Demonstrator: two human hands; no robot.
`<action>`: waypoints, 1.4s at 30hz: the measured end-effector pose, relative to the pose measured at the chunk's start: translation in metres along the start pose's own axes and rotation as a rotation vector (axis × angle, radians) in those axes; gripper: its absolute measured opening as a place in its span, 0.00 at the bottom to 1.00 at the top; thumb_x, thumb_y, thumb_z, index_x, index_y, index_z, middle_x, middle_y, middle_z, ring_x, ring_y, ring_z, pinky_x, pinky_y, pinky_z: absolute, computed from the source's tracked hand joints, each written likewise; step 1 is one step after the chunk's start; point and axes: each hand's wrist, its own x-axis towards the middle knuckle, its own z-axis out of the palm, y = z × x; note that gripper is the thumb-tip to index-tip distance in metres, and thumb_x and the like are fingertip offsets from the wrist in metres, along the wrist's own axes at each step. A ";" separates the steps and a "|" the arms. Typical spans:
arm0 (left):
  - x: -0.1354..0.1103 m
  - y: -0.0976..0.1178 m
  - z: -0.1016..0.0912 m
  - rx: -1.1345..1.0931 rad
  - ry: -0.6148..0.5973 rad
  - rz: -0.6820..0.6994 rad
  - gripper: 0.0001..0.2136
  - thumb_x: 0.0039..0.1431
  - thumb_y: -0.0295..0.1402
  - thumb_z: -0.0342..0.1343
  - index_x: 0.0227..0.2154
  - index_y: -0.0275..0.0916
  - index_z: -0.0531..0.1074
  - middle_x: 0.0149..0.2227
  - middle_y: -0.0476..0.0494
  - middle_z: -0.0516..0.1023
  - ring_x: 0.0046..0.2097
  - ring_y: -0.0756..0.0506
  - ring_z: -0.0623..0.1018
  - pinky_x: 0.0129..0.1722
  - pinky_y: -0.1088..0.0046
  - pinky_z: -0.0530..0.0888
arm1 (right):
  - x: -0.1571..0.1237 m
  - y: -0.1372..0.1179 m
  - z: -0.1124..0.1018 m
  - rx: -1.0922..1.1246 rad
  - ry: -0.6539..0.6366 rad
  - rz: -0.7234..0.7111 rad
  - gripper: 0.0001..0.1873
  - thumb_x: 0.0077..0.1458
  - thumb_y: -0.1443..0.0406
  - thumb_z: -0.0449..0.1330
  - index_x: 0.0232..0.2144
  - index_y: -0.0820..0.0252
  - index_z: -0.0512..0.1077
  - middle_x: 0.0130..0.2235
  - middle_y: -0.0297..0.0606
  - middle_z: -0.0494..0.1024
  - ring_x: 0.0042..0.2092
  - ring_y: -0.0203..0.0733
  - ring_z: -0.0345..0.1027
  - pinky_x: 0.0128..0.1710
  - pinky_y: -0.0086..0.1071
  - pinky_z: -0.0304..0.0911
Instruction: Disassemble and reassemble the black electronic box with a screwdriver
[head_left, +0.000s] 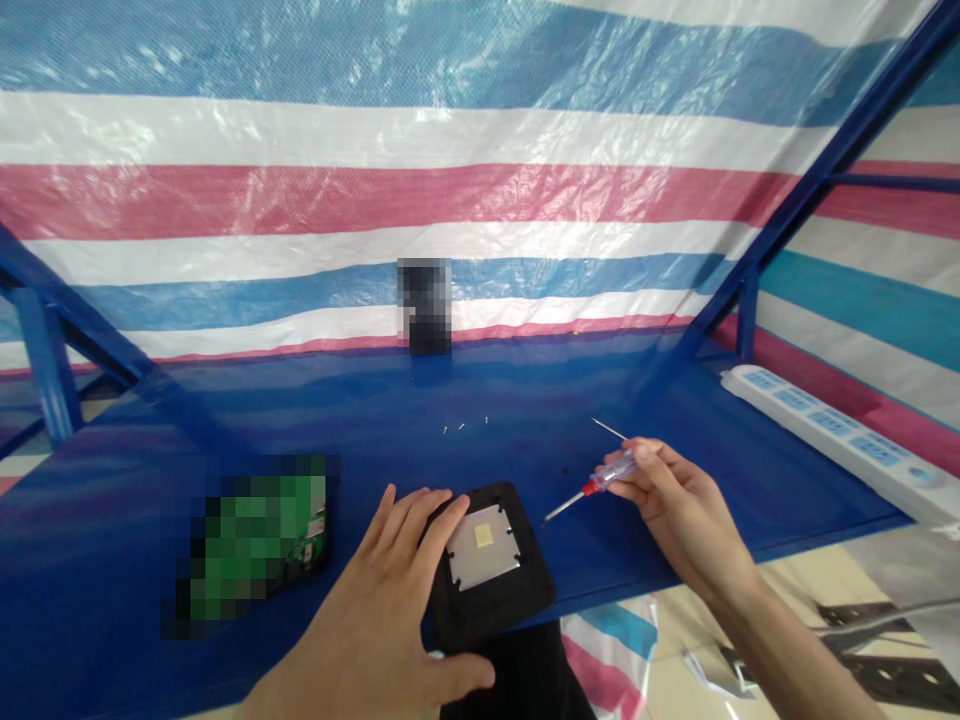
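Note:
My left hand (371, 620) clasps the left corner of a black square housing (499, 610), with its fingers along one edge and its thumb along the lower side. A silver metal plate (484, 547) with a small yellow square lies on top of the housing. My right hand (679, 505) is shut on a small screwdriver (607, 480) with a clear and red handle, its shaft tip just right of the housing. A thin metal pin (609, 429) sticks out past my fingers. Several tiny screws (461, 426) lie on the table above the housing.
The blue table (465, 385) holds a pixelated green circuit board (255, 540) to the left and a white power strip (832, 440) along the right edge. A pixelated dark object (425, 305) stands at the back. Striped tarpaulin and blue steel framing surround the table.

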 end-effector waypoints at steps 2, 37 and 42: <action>0.004 0.004 -0.001 -0.001 -0.012 0.026 0.48 0.42 0.48 0.69 0.66 0.42 0.54 0.68 0.35 0.59 0.69 0.26 0.55 0.64 0.36 0.54 | -0.001 0.003 0.006 -0.008 -0.012 0.007 0.22 0.37 0.50 0.75 0.28 0.59 0.77 0.28 0.35 0.81 0.31 0.37 0.78 0.31 0.26 0.75; 0.014 0.018 -0.007 0.002 -0.025 0.074 0.37 0.48 0.40 0.62 0.63 0.45 0.60 0.64 0.37 0.63 0.67 0.30 0.60 0.65 0.41 0.57 | -0.001 0.012 0.024 -0.100 -0.058 0.024 0.23 0.38 0.49 0.74 0.28 0.59 0.76 0.29 0.35 0.81 0.32 0.39 0.78 0.33 0.30 0.75; 0.014 0.018 -0.008 -0.012 -0.016 0.080 0.38 0.47 0.40 0.62 0.64 0.47 0.59 0.63 0.38 0.64 0.65 0.30 0.62 0.65 0.42 0.57 | -0.001 0.012 0.023 -0.108 -0.059 0.020 0.22 0.40 0.49 0.73 0.28 0.59 0.76 0.28 0.36 0.81 0.32 0.40 0.78 0.34 0.31 0.76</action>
